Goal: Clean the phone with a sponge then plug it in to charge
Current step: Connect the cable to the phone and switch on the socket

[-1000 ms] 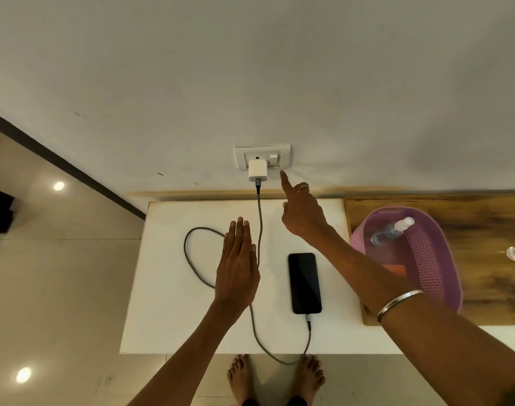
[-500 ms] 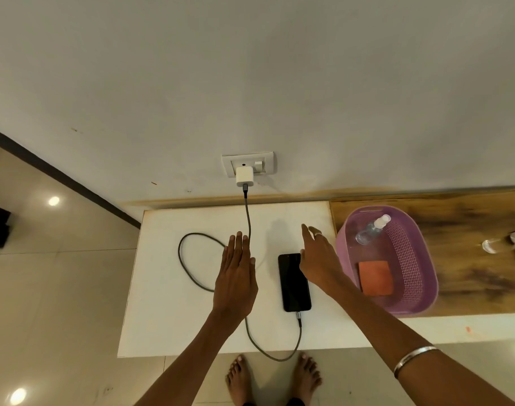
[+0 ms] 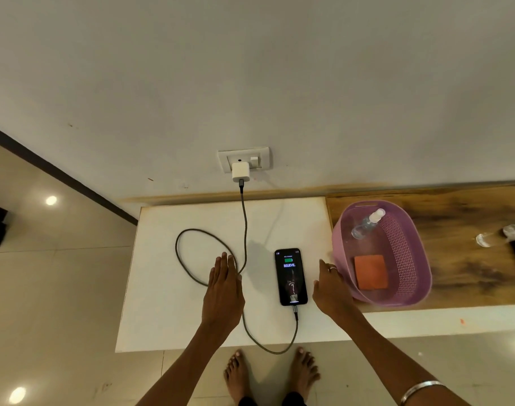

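Phone (image 3: 291, 276): flat on the white counter (image 3: 168, 312), screen lit with a green battery mark, lying between my two hands and well in from the front edge.
Cable (image 3: 244, 227): plugged into the phone's near end; it loops over the counter's front edge, runs back under my left hand, coils once on the left side and climbs to the charger (image 3: 240, 172).
Charger: seated in the wall socket (image 3: 244, 159) just above the counter's back edge.
Left hand (image 3: 224, 291): palm down, fingers straight and together, holding nothing; I cannot tell whether it touches the cable beneath it.
Right hand (image 3: 330, 288): relaxed, fingers loosely spread, gripping nothing, just beside the phone and against the rim of the basket (image 3: 338, 247).
Basket: purple, on the wooden counter section (image 3: 461, 259), its left rim at the seam with the white part.
Sponge (image 3: 370, 272): orange, flat in the basket.
Spray bottle (image 3: 367, 224): lying tilted in the basket's far end.
Open room: bare white surface at the far left and front left corner.
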Tool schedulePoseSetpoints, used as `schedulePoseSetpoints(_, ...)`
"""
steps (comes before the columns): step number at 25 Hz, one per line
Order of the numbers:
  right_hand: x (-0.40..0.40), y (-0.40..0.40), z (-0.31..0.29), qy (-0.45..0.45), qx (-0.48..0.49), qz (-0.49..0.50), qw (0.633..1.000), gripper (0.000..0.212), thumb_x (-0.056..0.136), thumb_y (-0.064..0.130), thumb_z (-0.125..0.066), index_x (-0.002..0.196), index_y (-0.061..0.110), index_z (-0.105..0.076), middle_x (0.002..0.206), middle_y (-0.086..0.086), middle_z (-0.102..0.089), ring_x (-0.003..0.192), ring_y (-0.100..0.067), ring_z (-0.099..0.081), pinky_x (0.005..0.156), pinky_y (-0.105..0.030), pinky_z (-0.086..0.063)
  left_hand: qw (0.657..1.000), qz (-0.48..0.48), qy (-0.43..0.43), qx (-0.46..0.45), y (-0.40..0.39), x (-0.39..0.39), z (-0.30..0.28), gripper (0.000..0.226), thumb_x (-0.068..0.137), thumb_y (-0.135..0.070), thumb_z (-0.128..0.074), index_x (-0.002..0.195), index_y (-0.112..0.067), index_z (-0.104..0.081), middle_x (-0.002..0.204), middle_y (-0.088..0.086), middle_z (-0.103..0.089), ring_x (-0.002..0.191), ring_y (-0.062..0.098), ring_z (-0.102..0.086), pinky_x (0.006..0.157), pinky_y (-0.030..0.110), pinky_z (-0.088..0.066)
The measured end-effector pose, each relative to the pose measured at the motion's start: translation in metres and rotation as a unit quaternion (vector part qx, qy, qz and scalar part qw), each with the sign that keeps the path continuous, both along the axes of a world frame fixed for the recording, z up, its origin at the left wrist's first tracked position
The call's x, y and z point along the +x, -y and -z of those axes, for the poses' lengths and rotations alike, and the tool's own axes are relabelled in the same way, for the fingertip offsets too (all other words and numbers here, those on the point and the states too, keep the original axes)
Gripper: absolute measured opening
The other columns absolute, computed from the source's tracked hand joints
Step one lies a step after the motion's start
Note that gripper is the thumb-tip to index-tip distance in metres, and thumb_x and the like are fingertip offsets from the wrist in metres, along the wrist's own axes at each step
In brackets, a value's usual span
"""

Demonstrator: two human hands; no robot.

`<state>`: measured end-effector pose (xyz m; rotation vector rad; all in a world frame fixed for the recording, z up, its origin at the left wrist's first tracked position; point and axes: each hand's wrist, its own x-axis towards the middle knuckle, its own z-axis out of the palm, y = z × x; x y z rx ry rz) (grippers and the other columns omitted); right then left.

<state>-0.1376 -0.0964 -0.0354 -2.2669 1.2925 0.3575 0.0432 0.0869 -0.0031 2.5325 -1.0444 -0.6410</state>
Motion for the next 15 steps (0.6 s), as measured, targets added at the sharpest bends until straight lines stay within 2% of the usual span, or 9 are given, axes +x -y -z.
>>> schedulePoseSetpoints(2,-0.003,-0.006,0.005,-0.003,0.021,0.026,0.999,0.056,0.094,0.018,-0.054,0.145,0.009,-0.032,0.137,-0.008,-0.054,0.124,-0.02,-0.053,0.1,-0.027,-0.045,1.0,0.003,-0.002,0.014,-0.005,-0.003,0.005,0.053,0.109,-0.02,-0.027,0.158,-0.006,-0.014,0.168,0.009,-0.008,0.156,0.02,0.0,0.127,0.031,-0.007)
schedulePoseSetpoints(4,-0.005,-0.011,0.007,0.001,0.034,0.041,0.999,0.053,0.093,0.014,-0.055,0.142,0.011,-0.037,0.135,-0.005,-0.055,0.123,-0.02,-0.054,0.099,-0.029,-0.047,1.0,-0.013,0.022,0.014,-0.008,-0.007,0.007,0.047,0.107,-0.015,-0.034,0.153,-0.005,-0.034,0.162,0.01,-0.032,0.155,0.023,-0.015,0.123,0.034,-0.025)
schedulePoseSetpoints(6,-0.004,-0.014,0.009,0.011,0.043,0.057,0.997,0.051,0.092,0.011,-0.054,0.141,0.011,-0.039,0.136,-0.007,-0.054,0.124,-0.022,-0.052,0.099,-0.03,-0.045,0.998,-0.046,0.041,0.009,-0.008,-0.009,0.005,0.038,0.104,-0.01,-0.041,0.139,-0.006,-0.055,0.143,0.01,-0.058,0.148,0.026,-0.035,0.11,0.038,-0.044)
schedulePoseSetpoints(8,-0.003,-0.015,0.009,0.013,0.047,0.067,0.997,0.051,0.093,0.011,-0.053,0.142,0.011,-0.039,0.138,-0.008,-0.052,0.125,-0.023,-0.051,0.099,-0.03,-0.045,0.997,-0.068,0.027,0.004,-0.003,-0.01,0.004,0.033,0.102,-0.008,-0.043,0.129,-0.006,-0.061,0.128,0.01,-0.067,0.136,0.028,-0.051,0.1,0.04,-0.051)
schedulePoseSetpoints(10,-0.001,-0.016,0.01,0.016,0.05,0.071,0.996,0.051,0.093,0.011,-0.054,0.142,0.011,-0.039,0.139,-0.008,-0.051,0.125,-0.023,-0.051,0.098,-0.03,-0.045,0.998,-0.06,0.023,-0.007,0.001,-0.009,0.002,0.029,0.1,-0.006,-0.045,0.124,-0.005,-0.063,0.117,0.011,-0.069,0.119,0.032,-0.062,0.093,0.041,-0.054)
schedulePoseSetpoints(11,-0.001,-0.017,0.01,0.015,0.049,0.072,0.996,0.051,0.093,0.011,-0.054,0.142,0.011,-0.039,0.139,-0.008,-0.05,0.126,-0.023,-0.051,0.098,-0.03,-0.045,0.998,-0.05,0.026,-0.008,0.003,-0.009,0.002,0.029,0.101,-0.006,-0.045,0.124,-0.004,-0.062,0.117,0.012,-0.068,0.117,0.033,-0.063,0.093,0.042,-0.055)
schedulePoseSetpoints(13,-0.001,-0.018,0.008,0.019,0.038,0.072,0.997,0.055,0.093,0.011,-0.055,0.144,0.011,-0.036,0.142,-0.008,-0.047,0.129,-0.023,-0.048,0.1,-0.03,-0.043,0.999,-0.025,0.034,-0.003,0.006,-0.01,0.004,0.035,0.103,-0.008,-0.044,0.135,-0.001,-0.057,0.133,0.017,-0.062,0.13,0.035,-0.055,0.107,0.043,-0.049)
schedulePoseSetpoints(15,-0.001,-0.02,0.007,0.03,0.029,0.065,0.997,0.061,0.092,0.012,-0.056,0.147,0.01,-0.031,0.147,-0.009,-0.042,0.135,-0.023,-0.042,0.105,-0.032,-0.04,0.999,0.004,0.043,0.0,0.007,-0.013,0.007,0.042,0.103,-0.007,-0.043,0.144,0.002,-0.046,0.149,0.02,-0.049,0.145,0.033,-0.039,0.12,0.039,-0.033)
